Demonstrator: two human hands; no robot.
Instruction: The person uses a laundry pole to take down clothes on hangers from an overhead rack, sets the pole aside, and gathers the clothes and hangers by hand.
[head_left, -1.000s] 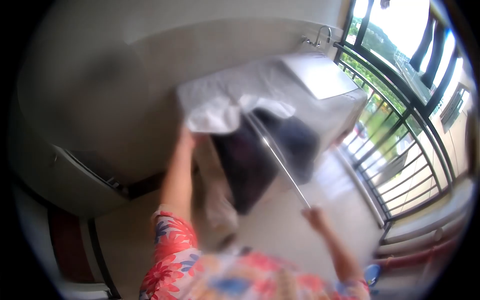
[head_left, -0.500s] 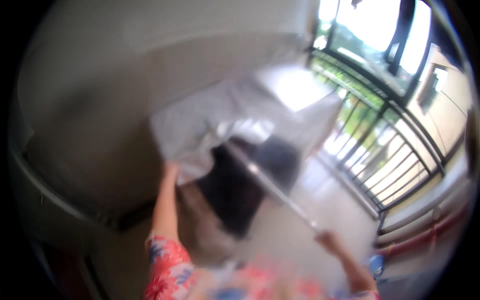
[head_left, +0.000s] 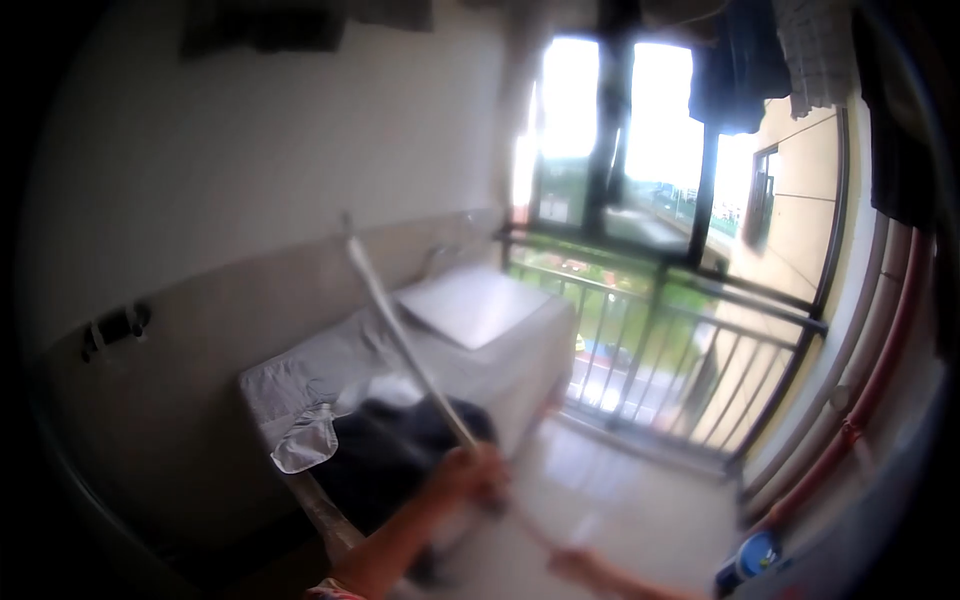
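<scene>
A long, pale pole (head_left: 400, 335) with a thin tip rises at a slant across the middle of the view. My left hand (head_left: 478, 474) is wrapped round its shaft. Lower down and to the right, my right hand (head_left: 580, 565) is closed round the pole's lower end, somewhat blurred. Behind the pole, a dark garment (head_left: 375, 465) hangs over the front of a surface draped in light grey cloth (head_left: 295, 375). A pale edged corner of fabric (head_left: 308, 445) lies beside the dark garment.
A flat white panel (head_left: 480, 305) lies on the draped surface. Railings (head_left: 640, 370) and a window are ahead on the right. Clothes (head_left: 740, 80) hang overhead. A red pipe (head_left: 890, 350) and a blue container (head_left: 748, 560) are at the right.
My left hand has left the grey cloth and now grips the pole. The pole has swung to point upward, and my view has tilted up toward the window and hanging clothes.
</scene>
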